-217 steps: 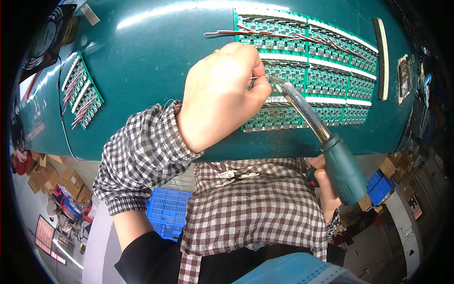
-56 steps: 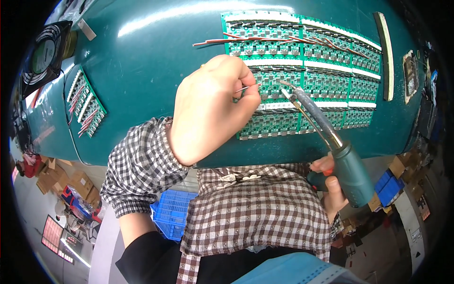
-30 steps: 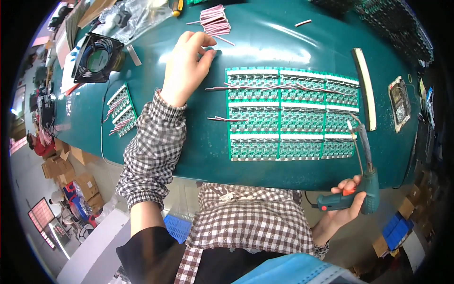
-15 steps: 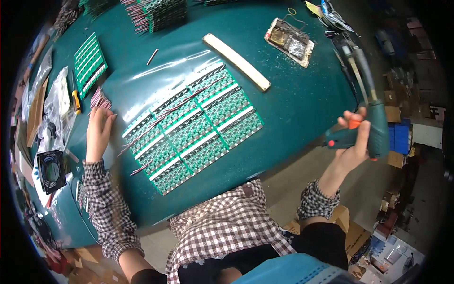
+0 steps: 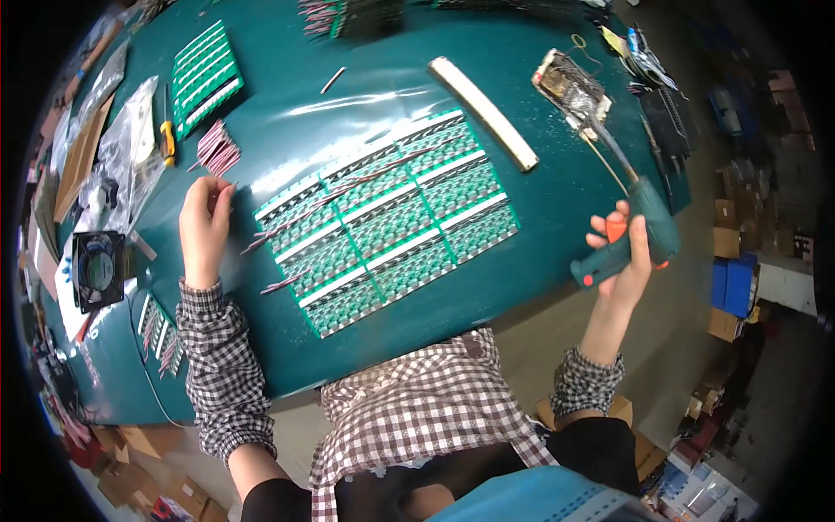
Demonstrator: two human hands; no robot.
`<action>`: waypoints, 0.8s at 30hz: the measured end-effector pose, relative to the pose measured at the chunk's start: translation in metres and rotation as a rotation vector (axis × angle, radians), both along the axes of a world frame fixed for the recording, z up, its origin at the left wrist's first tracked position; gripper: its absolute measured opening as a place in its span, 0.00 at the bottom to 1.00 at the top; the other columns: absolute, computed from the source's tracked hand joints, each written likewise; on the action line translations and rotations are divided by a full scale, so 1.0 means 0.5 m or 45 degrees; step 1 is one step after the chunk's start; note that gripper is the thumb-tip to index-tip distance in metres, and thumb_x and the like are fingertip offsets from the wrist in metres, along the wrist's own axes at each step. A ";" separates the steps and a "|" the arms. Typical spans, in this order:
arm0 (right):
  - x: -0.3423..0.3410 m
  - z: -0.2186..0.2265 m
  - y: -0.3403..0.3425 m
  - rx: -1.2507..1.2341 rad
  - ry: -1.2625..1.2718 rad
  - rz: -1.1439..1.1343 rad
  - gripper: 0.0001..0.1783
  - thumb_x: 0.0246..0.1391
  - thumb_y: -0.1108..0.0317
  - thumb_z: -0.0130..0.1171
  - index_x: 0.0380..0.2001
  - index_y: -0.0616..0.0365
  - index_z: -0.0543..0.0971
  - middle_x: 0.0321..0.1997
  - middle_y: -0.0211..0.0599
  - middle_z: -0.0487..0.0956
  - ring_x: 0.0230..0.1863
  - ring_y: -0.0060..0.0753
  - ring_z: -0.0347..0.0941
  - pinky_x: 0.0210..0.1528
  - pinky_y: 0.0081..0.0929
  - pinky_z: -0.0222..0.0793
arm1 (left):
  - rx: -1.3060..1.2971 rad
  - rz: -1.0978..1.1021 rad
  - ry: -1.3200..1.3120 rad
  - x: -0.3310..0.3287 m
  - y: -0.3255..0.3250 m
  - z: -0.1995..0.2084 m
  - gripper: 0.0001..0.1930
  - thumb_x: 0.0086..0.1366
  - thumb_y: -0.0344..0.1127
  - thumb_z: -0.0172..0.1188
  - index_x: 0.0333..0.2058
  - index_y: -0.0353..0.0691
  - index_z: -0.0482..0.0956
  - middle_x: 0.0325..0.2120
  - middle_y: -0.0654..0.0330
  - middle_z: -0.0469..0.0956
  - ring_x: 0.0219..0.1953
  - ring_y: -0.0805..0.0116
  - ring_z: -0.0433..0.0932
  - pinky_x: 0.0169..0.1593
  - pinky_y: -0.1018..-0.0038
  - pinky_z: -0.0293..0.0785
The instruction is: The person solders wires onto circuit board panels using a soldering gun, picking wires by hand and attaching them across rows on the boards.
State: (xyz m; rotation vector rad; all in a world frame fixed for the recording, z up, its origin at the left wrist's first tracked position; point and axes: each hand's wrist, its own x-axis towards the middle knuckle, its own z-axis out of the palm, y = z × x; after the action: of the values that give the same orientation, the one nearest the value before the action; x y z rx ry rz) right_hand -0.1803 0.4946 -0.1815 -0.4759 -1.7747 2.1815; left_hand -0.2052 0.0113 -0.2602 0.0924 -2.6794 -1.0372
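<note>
My right hand grips a dark green soldering gun with an orange trigger. Its metal tip reaches the edge of a small, scorched solder tray holding dark and silvery residue. On the left, my left hand has thumb and forefinger pinched together beside a bundle of short red-and-black wires; what lies in the pinch is too small to make out. Between my hands lies a panel of green circuit boards in rows. Several thin dark-red wires rest across it.
A pale bar lies beyond the panel. Toward the left are another green board stack, a yellow-handled screwdriver, plastic bags and a black fan. More wired boards are piled at the far edge.
My right hand has brought the soldering gun's tip over to the solder tray. My left hand stays pinched near the wire bundle. The whole view has shifted a little.
</note>
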 end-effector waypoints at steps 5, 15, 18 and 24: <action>0.038 0.003 -0.041 -0.295 -0.049 0.315 0.22 0.61 0.55 0.47 0.44 0.68 0.69 0.32 0.38 0.76 0.32 0.35 0.78 0.26 0.27 0.80 | 0.296 0.065 -0.178 0.016 0.017 0.020 0.04 0.60 0.24 0.55 0.34 0.31 0.73 0.26 0.62 0.75 0.27 0.78 0.74 0.32 0.83 0.70; 0.042 -0.016 -0.130 -0.700 -0.274 0.641 0.24 0.61 0.52 0.46 0.43 0.67 0.66 0.31 0.38 0.74 0.33 0.37 0.76 0.26 0.28 0.80 | -0.077 0.052 -0.271 0.045 0.016 0.018 0.05 0.60 0.29 0.57 0.31 0.32 0.74 0.19 0.65 0.71 0.22 0.80 0.67 0.26 0.81 0.64; 0.053 -0.018 -0.144 -0.672 -0.247 0.644 0.25 0.61 0.52 0.47 0.44 0.68 0.65 0.33 0.39 0.72 0.33 0.37 0.77 0.26 0.29 0.80 | -0.031 -0.001 -0.228 0.051 0.009 0.013 0.05 0.60 0.28 0.57 0.31 0.32 0.73 0.20 0.64 0.70 0.22 0.79 0.67 0.27 0.81 0.65; 0.076 -0.037 -0.155 -0.525 -0.287 0.713 0.25 0.61 0.53 0.46 0.46 0.68 0.64 0.35 0.41 0.72 0.36 0.38 0.76 0.29 0.29 0.81 | 0.362 -0.012 -0.292 0.091 0.062 0.068 0.05 0.56 0.29 0.58 0.30 0.34 0.75 0.22 0.55 0.75 0.25 0.68 0.74 0.31 0.75 0.70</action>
State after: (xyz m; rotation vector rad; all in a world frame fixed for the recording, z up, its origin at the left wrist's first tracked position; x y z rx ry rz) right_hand -0.1425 0.4173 -0.1999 -0.3476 -1.7142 3.0209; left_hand -0.1599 0.0422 -0.2260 0.2683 -2.7096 -1.4876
